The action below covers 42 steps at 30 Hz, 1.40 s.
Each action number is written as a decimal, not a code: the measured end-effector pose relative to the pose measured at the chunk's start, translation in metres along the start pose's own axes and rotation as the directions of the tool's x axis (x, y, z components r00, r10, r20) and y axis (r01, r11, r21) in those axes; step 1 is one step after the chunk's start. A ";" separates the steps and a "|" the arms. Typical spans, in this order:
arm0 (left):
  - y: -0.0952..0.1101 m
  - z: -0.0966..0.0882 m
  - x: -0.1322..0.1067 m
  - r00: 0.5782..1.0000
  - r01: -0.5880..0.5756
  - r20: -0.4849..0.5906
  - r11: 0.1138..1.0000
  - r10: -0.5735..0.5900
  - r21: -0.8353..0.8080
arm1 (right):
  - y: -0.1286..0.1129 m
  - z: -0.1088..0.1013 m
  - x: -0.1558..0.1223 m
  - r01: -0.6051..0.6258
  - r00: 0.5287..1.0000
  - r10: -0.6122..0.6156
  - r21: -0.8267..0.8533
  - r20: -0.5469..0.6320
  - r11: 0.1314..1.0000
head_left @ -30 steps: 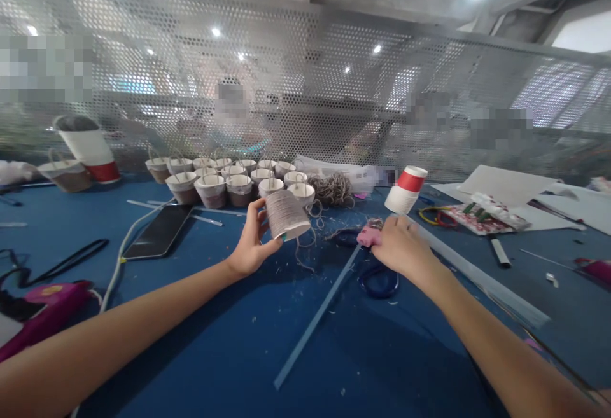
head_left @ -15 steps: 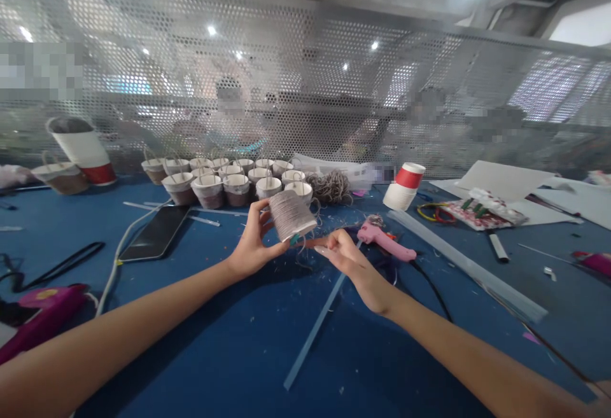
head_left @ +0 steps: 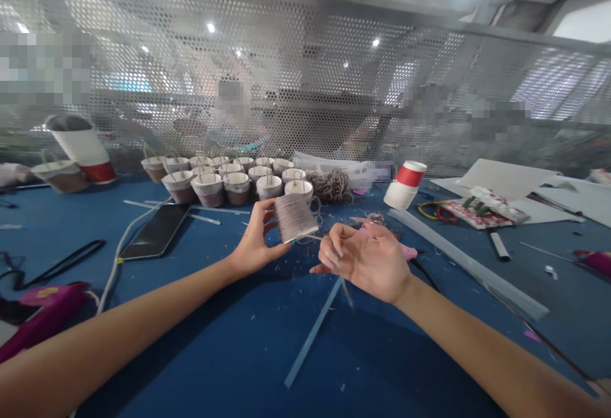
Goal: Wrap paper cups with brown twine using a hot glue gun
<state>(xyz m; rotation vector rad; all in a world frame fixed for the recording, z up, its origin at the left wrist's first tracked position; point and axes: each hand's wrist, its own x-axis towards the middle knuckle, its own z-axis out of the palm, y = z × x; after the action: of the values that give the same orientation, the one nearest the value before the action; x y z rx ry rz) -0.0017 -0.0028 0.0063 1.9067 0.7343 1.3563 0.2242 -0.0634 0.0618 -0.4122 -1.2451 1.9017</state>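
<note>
My left hand (head_left: 260,240) grips a small paper cup wrapped in grey-brown twine (head_left: 294,219), tilted on its side above the table. A loose strand of twine (head_left: 312,236) runs from the cup's lower edge to my right hand (head_left: 365,259). That hand is closed, palm turned up, with the strand pinched in its curled fingers and an end hanging below. Partly hidden behind it lies a pink glue gun (head_left: 409,252), with a clear glue stick (head_left: 312,335) stretching toward me.
Rows of small twine-handled cups (head_left: 208,189) stand behind my hands, beside a tangle of twine (head_left: 331,186). A phone (head_left: 155,233) and a purple glue gun (head_left: 45,316) lie left. Stacked paper cups (head_left: 405,184), clear sticks (head_left: 470,265) and white sheets (head_left: 506,179) are right.
My right hand has moved right, away from the cup, and turned palm up, drawing the twine strand out. It now covers much of the pink glue gun. The cup has shifted slightly in my left hand.
</note>
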 end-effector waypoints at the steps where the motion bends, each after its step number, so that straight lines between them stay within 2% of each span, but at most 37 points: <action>1: 0.000 0.000 0.000 1.000 0.005 0.012 1.000 -0.005 -0.001 | -0.002 -0.001 0.000 0.004 1.000 -0.003 0.014 -0.027 1.000; 5: 0.003 0.000 0.000 0.999 0.022 0.040 1.000 -0.021 -0.002 | -0.004 -0.006 0.000 -0.001 0.987 0.010 0.059 -0.158 0.998; 10: 0.005 0.000 0.000 0.999 0.014 0.043 0.999 -0.012 -0.041 | -0.002 -0.011 0.003 -0.035 0.937 0.042 0.028 -0.346 0.999; 16: 0.005 0.000 -0.001 0.998 0.007 0.055 0.999 -0.004 -0.053 | -0.001 -0.012 0.007 -0.059 0.883 0.085 0.072 -0.462 0.996; 18: 0.006 0.000 -0.001 0.998 0.009 0.060 0.999 -0.006 -0.046 | 0.002 -0.014 0.009 -0.052 0.851 0.066 0.040 -0.521 0.998; 20: 0.007 0.000 -0.001 0.998 0.015 0.063 0.999 -0.012 -0.043 | 0.006 -0.018 0.010 -0.056 0.794 -0.020 -0.106 -0.608 0.993; 22: 0.009 0.000 -0.001 0.998 0.026 0.062 0.999 -0.023 -0.045 | 0.010 -0.022 0.009 -0.070 0.695 -0.246 -0.403 -0.676 0.912; 23: 0.009 0.000 -0.001 0.998 0.032 0.063 0.998 -0.029 -0.048 | 0.011 -0.023 0.008 -0.078 0.632 -0.408 -0.578 -0.659 0.812; 24: 0.010 0.000 -0.001 0.997 0.036 0.066 0.998 -0.033 -0.050 | 0.011 -0.024 0.006 -0.088 0.574 -0.564 -0.729 -0.594 0.679; 25: 0.010 -0.001 -0.001 0.997 0.039 0.069 0.998 -0.035 -0.050 | 0.011 -0.025 0.005 -0.085 0.539 -0.680 -0.835 -0.497 0.543; 26: 0.009 -0.001 0.000 0.997 0.040 0.074 0.998 -0.037 -0.046 | 0.010 -0.024 0.003 -0.050 0.538 -0.744 -0.896 -0.396 0.441; 27: 0.009 -0.001 0.000 0.996 0.040 0.079 0.998 -0.037 -0.039 | 0.009 -0.022 0.001 0.020 0.572 -0.760 -0.921 -0.309 0.390; 28: 0.008 -0.001 0.000 0.996 0.040 0.083 0.999 -0.037 -0.030 | 0.008 -0.020 -0.001 0.111 0.632 -0.738 -0.914 -0.238 0.389; 30: 0.007 -0.002 0.000 0.996 0.037 0.086 0.999 -0.035 -0.015 | 0.007 -0.014 -0.004 0.249 0.769 -0.628 -0.848 -0.121 0.468; 31: 0.007 -0.002 0.000 0.996 0.036 0.084 0.999 -0.034 -0.011 | 0.007 -0.011 -0.005 0.275 0.820 -0.567 -0.817 -0.075 0.506; 33: 0.006 -0.002 0.000 0.996 0.037 0.075 0.999 -0.037 -0.005 | 0.009 -0.006 -0.007 0.267 0.888 -0.460 -0.796 -0.017 0.543; 36: 0.005 -0.002 0.000 0.997 0.042 0.067 0.999 -0.042 0.000 | 0.012 -0.003 -0.008 0.223 0.931 -0.365 -0.812 0.012 0.540; 42: 0.003 -0.002 0.000 0.997 0.031 0.075 1.000 -0.031 0.002 | 0.014 -0.005 -0.007 0.168 0.958 -0.286 -0.825 0.008 0.539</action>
<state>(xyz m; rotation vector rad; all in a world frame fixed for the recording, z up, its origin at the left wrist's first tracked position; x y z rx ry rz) -0.0038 -0.0045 0.0091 1.9284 0.7246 1.2585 0.2254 -0.0681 0.0461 -0.7904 -1.9537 0.9279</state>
